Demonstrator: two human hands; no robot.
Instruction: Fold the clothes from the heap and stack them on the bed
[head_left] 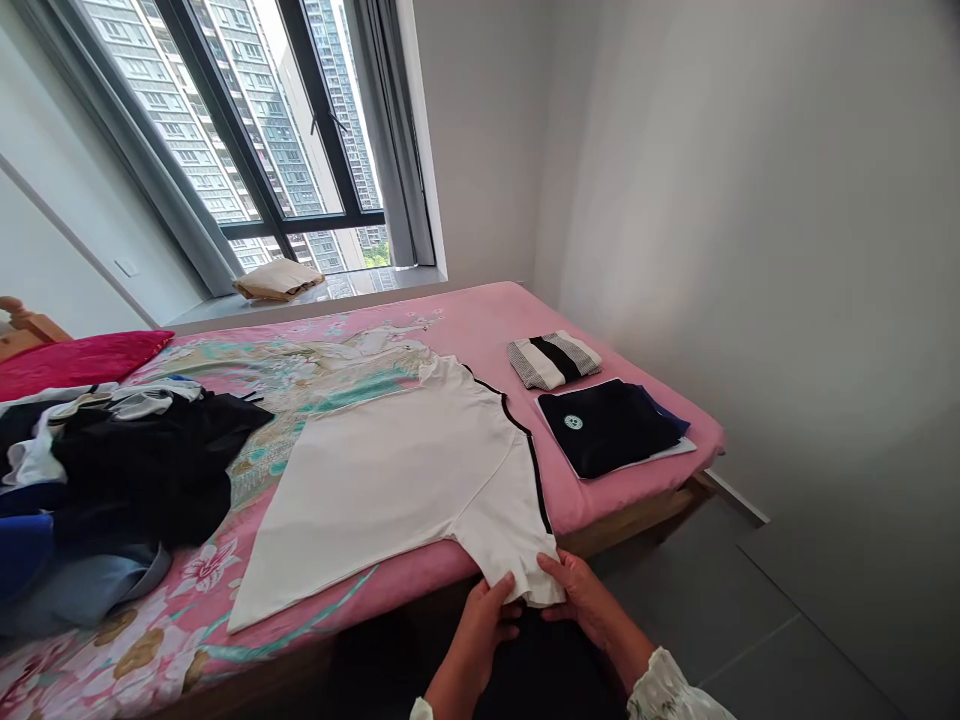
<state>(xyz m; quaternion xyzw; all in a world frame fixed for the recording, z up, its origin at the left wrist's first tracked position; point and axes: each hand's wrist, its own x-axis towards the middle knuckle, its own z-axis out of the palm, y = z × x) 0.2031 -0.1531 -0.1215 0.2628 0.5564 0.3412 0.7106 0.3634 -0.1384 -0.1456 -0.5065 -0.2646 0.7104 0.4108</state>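
Observation:
A white T-shirt (pixel 375 470) with black trim along the shoulder and neck lies spread out on the bed, its hem toward the left. Its near sleeve hangs over the bed's front edge. My left hand (pixel 484 620) pinches one corner of that sleeve's cuff between thumb and fingers. At the other corner, my right hand (pixel 577 590) grips the cuff close to the black trim. The far sleeve lies flat near the middle of the bed.
A pile of dark and white clothes (pixel 142 450) lies at left beside a red pillow (pixel 82 360). On the right are a folded black garment stack (pixel 611 425) and a folded striped garment (pixel 555 360). A beige bundle (pixel 279 278) rests on the windowsill.

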